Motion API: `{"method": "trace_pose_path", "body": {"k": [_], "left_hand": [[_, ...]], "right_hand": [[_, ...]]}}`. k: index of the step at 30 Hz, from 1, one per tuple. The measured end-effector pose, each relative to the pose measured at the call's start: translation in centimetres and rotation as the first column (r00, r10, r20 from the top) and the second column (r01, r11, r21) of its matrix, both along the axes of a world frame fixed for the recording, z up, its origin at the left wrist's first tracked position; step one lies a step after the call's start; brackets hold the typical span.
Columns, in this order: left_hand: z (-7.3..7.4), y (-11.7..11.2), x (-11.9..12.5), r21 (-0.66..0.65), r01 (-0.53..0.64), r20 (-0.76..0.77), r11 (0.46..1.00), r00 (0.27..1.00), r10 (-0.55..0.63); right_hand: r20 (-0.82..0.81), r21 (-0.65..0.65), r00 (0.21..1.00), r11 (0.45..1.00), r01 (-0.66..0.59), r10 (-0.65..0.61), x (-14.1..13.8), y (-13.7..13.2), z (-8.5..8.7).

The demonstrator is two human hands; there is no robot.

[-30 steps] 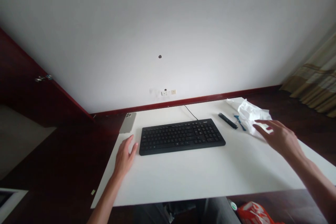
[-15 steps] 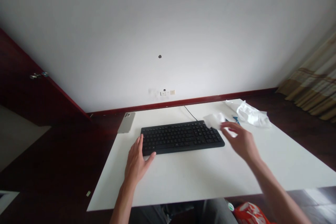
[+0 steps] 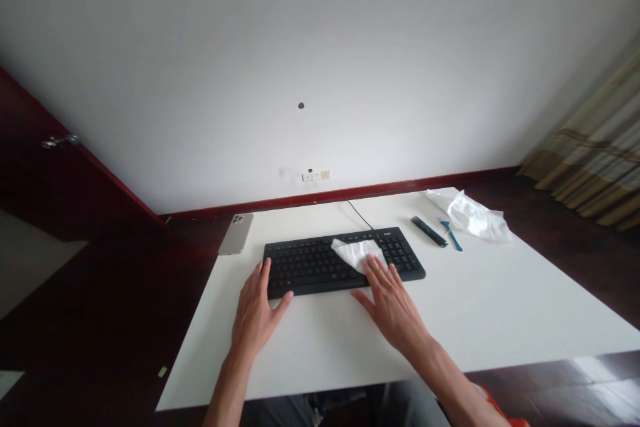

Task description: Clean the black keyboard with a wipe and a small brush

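A black keyboard [image 3: 310, 267] lies on the white table. My left hand [image 3: 254, 310] holds its left end, thumb at the front edge and fingers along the side. On the right half of the keys is a white wipe [image 3: 356, 252], partly spread out. My right hand [image 3: 387, 297] holds the wipe down on the keys with its fingertips, palm down and thumb out to the left. Part of the wipe is hidden under those fingers.
At the table's [image 3: 320, 353] far left lies a phone [image 3: 236, 233], camera side up. Right of the keyboard are a slim black object [image 3: 429, 231] and a small blue tool [image 3: 452, 235]. A crumpled white packet [image 3: 473, 217] lies beyond them. The keyboard cable [image 3: 360, 215] runs over the back edge.
My right hand has moved left and down, bringing the wipe from above the keyboard's right end onto the keys. My left hand stays at the keyboard's left end.
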State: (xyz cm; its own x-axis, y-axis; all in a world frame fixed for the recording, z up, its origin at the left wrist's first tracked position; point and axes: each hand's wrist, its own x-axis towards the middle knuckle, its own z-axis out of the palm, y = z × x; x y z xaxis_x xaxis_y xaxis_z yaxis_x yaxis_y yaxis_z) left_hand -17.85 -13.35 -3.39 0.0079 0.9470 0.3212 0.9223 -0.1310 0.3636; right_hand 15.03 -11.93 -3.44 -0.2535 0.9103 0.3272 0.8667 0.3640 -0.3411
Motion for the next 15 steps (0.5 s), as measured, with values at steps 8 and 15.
{"method": "trace_pose_path", "body": {"k": [8,15], "left_hand": [[0.0,0.1,0.0,-0.016,-0.012,0.042,1.0,0.999,0.013],[-0.4,0.4,-0.3,0.017,-0.009,0.09,1.0,0.996,0.007]], "right_hand": [[-0.022,-0.019,0.992,0.992,0.121,-0.122,1.6,2.7,-0.3],[-0.072,-0.142,0.984,0.975,-0.17,0.161,-11.4,0.0,1.5]]}}
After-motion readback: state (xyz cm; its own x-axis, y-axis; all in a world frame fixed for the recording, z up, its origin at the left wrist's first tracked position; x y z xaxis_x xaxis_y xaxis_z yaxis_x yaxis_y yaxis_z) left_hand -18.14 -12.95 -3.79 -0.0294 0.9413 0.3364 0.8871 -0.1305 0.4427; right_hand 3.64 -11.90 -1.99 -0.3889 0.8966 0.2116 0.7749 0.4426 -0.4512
